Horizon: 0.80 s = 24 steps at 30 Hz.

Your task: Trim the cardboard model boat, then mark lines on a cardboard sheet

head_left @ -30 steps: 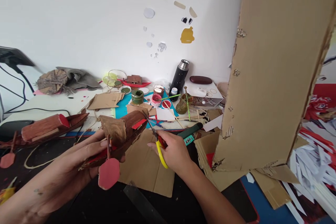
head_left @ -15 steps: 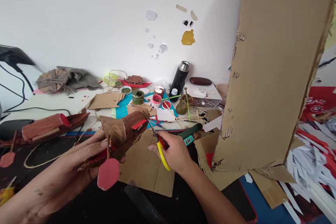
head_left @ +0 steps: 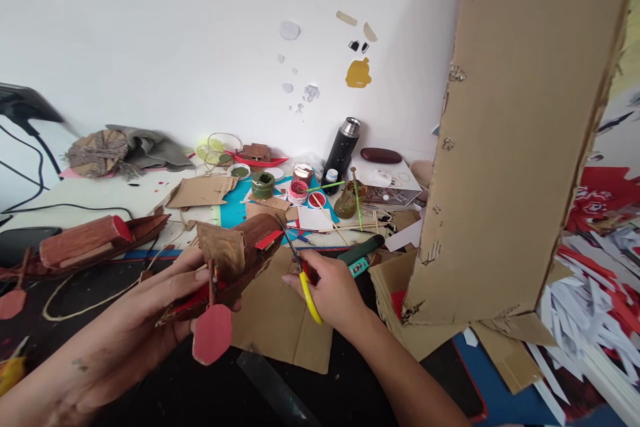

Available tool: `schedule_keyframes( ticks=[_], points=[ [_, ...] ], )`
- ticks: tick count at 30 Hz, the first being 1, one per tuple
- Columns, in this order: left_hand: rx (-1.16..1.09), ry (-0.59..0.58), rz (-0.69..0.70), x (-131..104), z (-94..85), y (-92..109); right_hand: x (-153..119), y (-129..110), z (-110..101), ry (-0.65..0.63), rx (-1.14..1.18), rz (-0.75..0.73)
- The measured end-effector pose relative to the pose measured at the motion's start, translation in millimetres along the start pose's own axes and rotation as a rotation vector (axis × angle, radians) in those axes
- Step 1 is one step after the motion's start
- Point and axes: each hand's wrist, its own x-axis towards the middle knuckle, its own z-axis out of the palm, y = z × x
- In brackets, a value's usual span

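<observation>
In my left hand (head_left: 165,300) is a brown-painted cardboard model boat (head_left: 255,253), gripped from below and behind, its curved roof facing up. A pink oar blade (head_left: 213,333) hangs from the near end, and a red strip (head_left: 269,239) lies along the roof's side. My right hand (head_left: 330,287) is closed round the yellow and red handles of a pair of scissors (head_left: 311,297). Their blades point up and left to the far end of the roof; whether they touch or cut it I cannot tell.
A second brown model boat (head_left: 85,243) lies at left. Behind are paint jars (head_left: 263,187), a black flask (head_left: 341,153) and bamboo sticks. A tall cardboard sheet (head_left: 520,133) stands at right, beside paper scraps (head_left: 590,347). Flat cardboard (head_left: 285,327) lies beneath my hands.
My left hand and the boat have shifted slightly to the right, towards the scissors. My right hand stays almost where it was.
</observation>
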Motion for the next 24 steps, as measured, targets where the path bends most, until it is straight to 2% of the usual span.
schedule_keyframes(
  ticks=[3,9,17,24],
  points=[
    [-0.063,-0.002,-0.006,-2,4.0,2,0,-1,-1,0.019,0.008,-0.002],
    [-0.156,0.076,-0.078,-6,11.2,9,-2,-3,0,-0.008,0.079,0.018],
    [-0.135,0.079,-0.013,-3,3.8,3,-4,5,9,-0.060,0.184,0.078],
    [-0.130,0.075,-0.022,0,4.0,-1,-5,5,11,-0.103,0.263,0.165]
  ],
)
